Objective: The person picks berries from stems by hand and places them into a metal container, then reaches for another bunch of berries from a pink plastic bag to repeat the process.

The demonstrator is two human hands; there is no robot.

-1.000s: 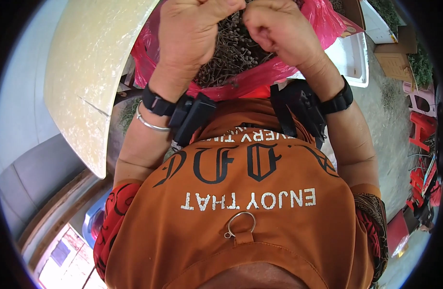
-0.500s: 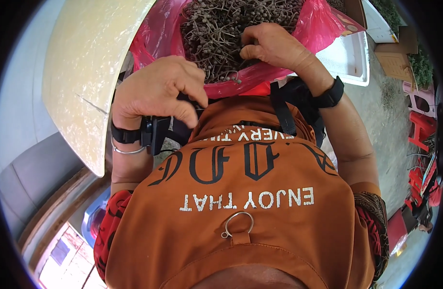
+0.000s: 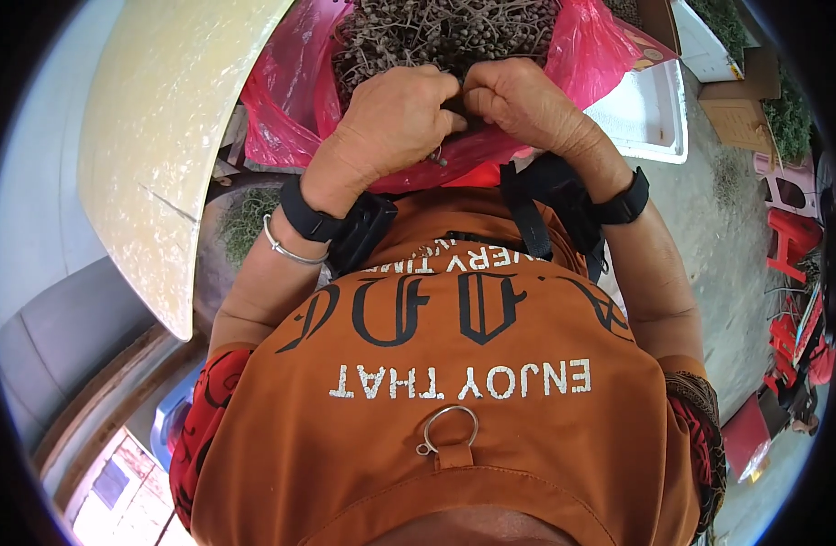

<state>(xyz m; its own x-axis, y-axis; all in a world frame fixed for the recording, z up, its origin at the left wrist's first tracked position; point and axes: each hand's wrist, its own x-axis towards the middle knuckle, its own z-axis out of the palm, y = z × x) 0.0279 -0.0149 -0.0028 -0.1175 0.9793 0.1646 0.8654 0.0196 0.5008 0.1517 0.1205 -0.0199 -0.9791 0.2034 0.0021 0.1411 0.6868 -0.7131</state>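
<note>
A pink plastic bag (image 3: pixel 286 114) lies open in front of me, filled with dried brown stems with small round heads (image 3: pixel 418 41). My left hand (image 3: pixel 400 118) is at the bag's near side, its fingers pinched together. Close beside it, my right hand (image 3: pixel 523 102) is also closed, its knuckles turned toward the left hand. The two sets of fingertips almost meet over the near part of the pile. What they hold is hidden by the fingers. A small bit of stem (image 3: pixel 439 158) shows just below my left fingers, against the bag's rim.
A large pale yellow board (image 3: pixel 154 136) stands at the left. Right of the bag is a white foam box (image 3: pixel 650 114), with a cardboard box (image 3: pixel 738 114) and green plant matter (image 3: pixel 786 123) beyond. Red (image 3: pixel 789 244) and pink stools (image 3: pixel 791 187) are at the far right. Green sprigs (image 3: pixel 250 223) lie on the floor.
My left hand has moved right and forward from the bag's near left edge to beside my right hand, and its fingers have closed. The right hand has shifted slightly nearer me.
</note>
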